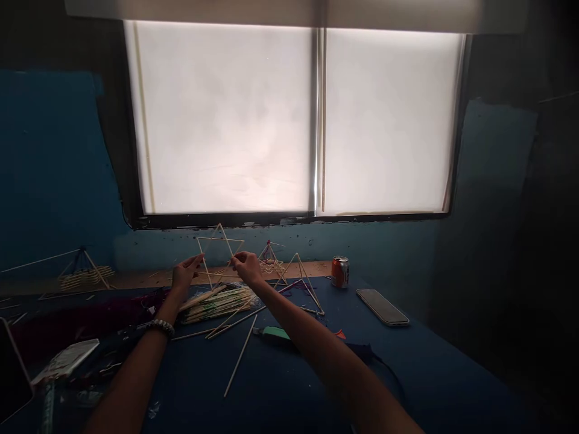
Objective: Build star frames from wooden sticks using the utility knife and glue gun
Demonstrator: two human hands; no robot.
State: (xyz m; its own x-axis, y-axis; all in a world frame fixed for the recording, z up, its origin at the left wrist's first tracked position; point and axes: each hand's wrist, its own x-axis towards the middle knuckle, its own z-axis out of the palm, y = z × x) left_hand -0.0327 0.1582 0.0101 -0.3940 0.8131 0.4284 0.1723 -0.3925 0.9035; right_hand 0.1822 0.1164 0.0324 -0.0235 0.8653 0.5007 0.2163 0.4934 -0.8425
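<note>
Left hand (185, 275): fingertips pinched on the left side of the stick star (227, 241).
Right hand (248, 267): fingertips pinched on its right side.
Star's place: raised between both hands, left of the frame's centre.
Star's feel: probably very light, stiff along each stick, fragile at the joints.
Best hold: likely a gentle pinch near the crossings.
Stick bundle (221, 303): just below, on the tabletop (194, 380).

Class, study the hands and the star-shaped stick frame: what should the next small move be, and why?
Probably lower the star-shaped frame onto the blue tabletop nearer the camera: the left hand and right hand both grip it raised, while the stick bundle seen just beneath looks too uneven to support it flat.
</note>
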